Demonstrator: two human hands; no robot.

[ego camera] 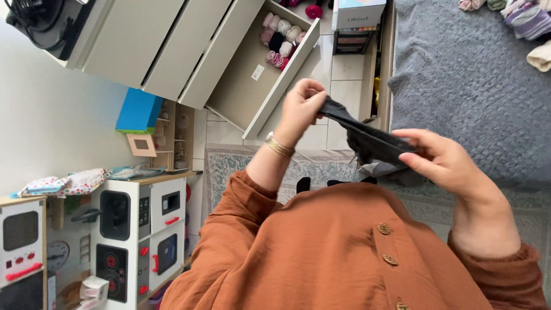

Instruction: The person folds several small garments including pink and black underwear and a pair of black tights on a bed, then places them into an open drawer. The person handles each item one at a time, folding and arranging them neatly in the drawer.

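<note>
Left hand (301,109) and right hand (442,158) pinch opposite ends of a soft, dark knit sock (367,138), stretched taut.

At the top of my view, right of the open drawer (252,86), a cardboard box (357,12) stands on the tiled floor: pale blue on top, with a white side panel carrying dark lettering. Inside that drawer a small white rectangular label (257,72) sits on the bare bottom, nearer the front panel than the rolled socks at the back. At the bottom left corner of my view, below the white toy kitchen (138,229), lies a small white and pink carton (93,290), too small for me to make out further.
</note>
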